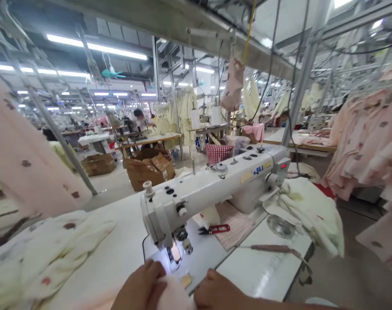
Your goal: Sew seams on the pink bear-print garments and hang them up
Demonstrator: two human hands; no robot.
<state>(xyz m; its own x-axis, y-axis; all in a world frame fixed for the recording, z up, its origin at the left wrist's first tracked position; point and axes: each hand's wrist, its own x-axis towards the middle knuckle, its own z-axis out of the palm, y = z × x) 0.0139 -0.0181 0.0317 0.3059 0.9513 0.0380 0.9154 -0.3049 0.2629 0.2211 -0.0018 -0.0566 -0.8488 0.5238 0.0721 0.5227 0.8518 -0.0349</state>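
My left hand and my right hand both rest on a pale pink fabric piece at the bottom edge of the view, gathering it just in front of the needle. The white JUKI industrial sewing machine stands on a white table, its lit needle area close to my left hand. Red-handled thread snips lie on a checked cloth behind the machine's arm. My fingertips are partly hidden by the fabric.
Cream fabric with dark spots is heaped on the table's left, and more cream cloth lies to the right. Pink garments hang at right. A cardboard box stands beyond the table, and a co-worker sits farther back.
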